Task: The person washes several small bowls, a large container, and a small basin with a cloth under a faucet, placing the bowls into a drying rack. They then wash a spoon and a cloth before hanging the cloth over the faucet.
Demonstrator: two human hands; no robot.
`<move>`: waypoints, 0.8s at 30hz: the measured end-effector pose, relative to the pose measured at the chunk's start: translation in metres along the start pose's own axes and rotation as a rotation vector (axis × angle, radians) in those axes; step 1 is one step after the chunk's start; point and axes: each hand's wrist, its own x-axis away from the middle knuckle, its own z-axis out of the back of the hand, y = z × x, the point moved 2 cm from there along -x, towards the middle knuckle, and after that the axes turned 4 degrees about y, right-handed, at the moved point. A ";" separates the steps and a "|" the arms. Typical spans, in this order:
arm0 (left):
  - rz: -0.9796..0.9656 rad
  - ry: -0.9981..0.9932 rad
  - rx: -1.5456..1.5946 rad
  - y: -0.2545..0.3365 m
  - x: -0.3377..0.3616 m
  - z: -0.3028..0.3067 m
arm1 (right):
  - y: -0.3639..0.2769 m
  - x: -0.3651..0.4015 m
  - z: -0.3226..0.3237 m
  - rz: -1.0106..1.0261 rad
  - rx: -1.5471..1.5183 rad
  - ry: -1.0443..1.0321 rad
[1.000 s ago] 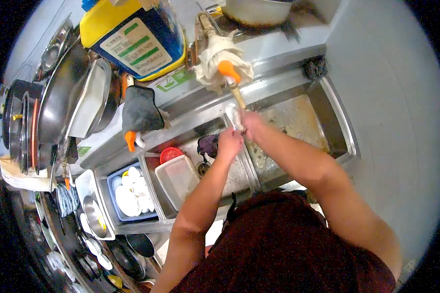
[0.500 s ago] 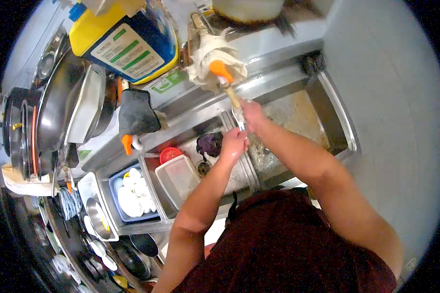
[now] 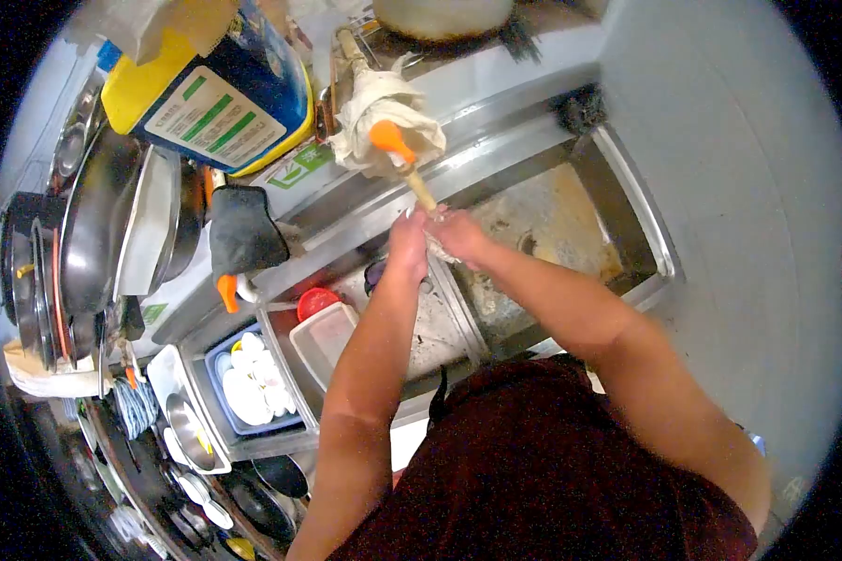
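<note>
My left hand (image 3: 408,245) and my right hand (image 3: 457,234) meet under the pale spout of a tap with an orange handle (image 3: 392,140). Both look open, fingers stretched toward each other, though blur softens them. Pale, splash-like streaks of water (image 3: 437,249) show just beneath the palms; I make out no object in either hand. A whitish cloth (image 3: 360,110) is wrapped about the tap's base. Below lies the divider between a large sink basin (image 3: 557,220) and a smaller basin. Behind my left wrist, a dark purple bundle (image 3: 374,275) is mostly hidden.
To the left, a pale plastic tub (image 3: 320,338), a red round container (image 3: 317,303) and a blue bin (image 3: 223,374) of white dishes fill the basins. A large yellow-blue jug (image 3: 217,107) stands on the ledge. A second orange-handled tap (image 3: 227,292) and stacked pans (image 3: 103,220) are further left.
My hands have moved up and left in view and come together right under the spout; before, the left was lower and the right stood apart. The camera view has shifted slightly.
</note>
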 end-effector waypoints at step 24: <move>-0.283 0.190 -0.912 0.008 0.029 -0.008 | 0.030 -0.006 0.037 -0.218 -0.371 0.028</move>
